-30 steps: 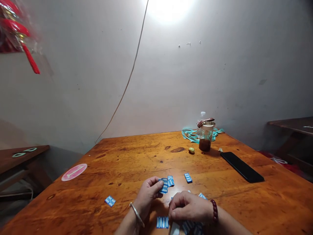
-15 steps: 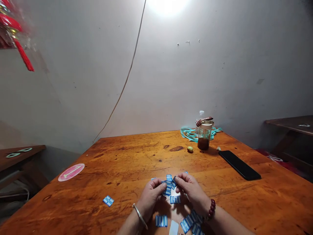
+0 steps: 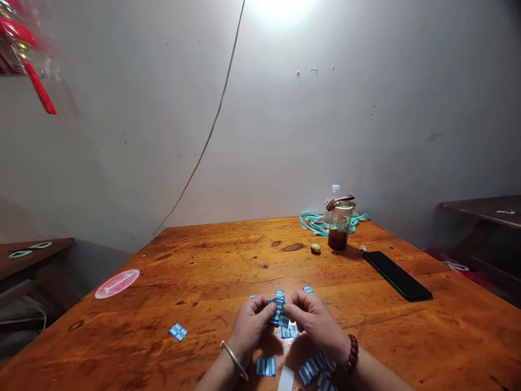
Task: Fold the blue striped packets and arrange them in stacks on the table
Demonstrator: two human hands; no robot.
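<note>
Near a grey wall (image 3: pixel 163 108), worked over a wooden table (image 3: pixel 228 260). At lower centre, pinched blue-and-white cards (image 3: pixel 278 310) in the left hand (image 3: pixel 251 327), apparently for steadiness, and their right edge in the right hand (image 3: pixel 314 320). Had loose cards (image 3: pixel 266 366) close by, likely for easy reach.

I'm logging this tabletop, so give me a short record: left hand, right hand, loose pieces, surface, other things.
Left hand: pinching a bunch of blue-and-white pieces
Right hand: at the same bunch; its grip is unclear
Loose pieces: scattered around both hands
Surface: wooden table
Other things: black phone and bottle of brown liquid, farther off, right side
</note>
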